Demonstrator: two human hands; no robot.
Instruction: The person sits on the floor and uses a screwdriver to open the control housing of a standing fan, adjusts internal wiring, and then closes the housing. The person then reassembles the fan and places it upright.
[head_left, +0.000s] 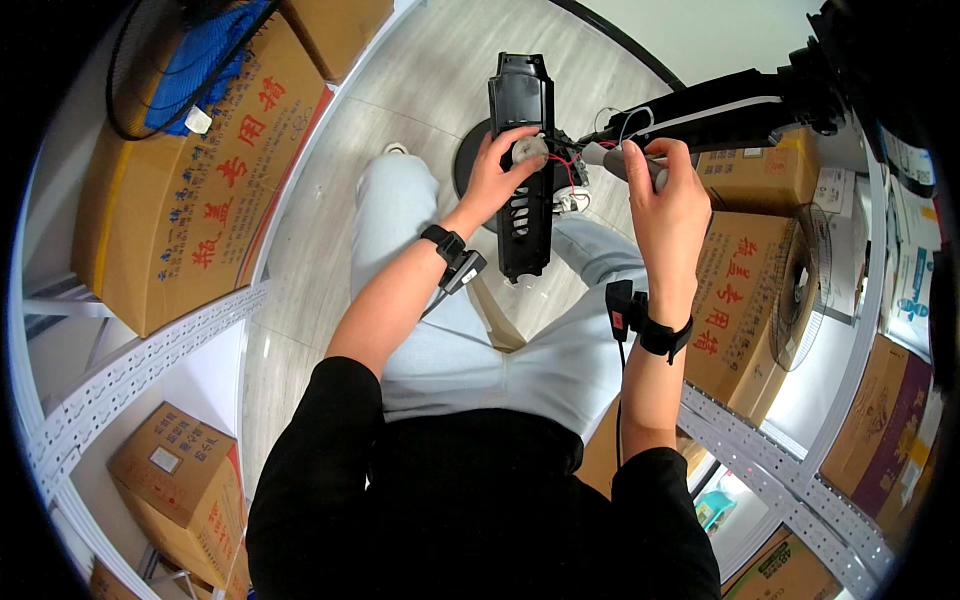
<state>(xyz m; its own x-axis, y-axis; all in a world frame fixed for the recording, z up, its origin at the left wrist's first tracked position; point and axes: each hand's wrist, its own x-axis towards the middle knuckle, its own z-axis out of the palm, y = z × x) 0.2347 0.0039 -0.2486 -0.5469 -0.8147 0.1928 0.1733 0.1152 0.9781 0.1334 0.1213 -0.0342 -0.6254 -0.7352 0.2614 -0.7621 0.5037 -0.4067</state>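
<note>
A long, narrow housing (pixel 527 245) of black plastic, with a faint sheen, runs lengthwise away from the person, above the floor (pixel 420 105) and between the knees. Its far end narrows into a shaped, stepped tip; a row of slanted slots pierces its nearer half, and the near end is plain. At the middle of the housing, the left hand (pixel 487 187) pinches a rounded, pale-grey piece (pixel 529 151) between thumb and fingers. Just right of the housing, the right hand (pixel 672 215) grasps a smooth grey cylinder (pixel 613 163) with a paler tip, which points toward the housing. Thin red wires (pixel 567 160) hang beside the housing's right edge, between the two hands. A round black base (pixel 466 165) shows behind the housing's left side, and a long black arm-like part (pixel 700 122) with a pale strip extends to its upper right.
</note>
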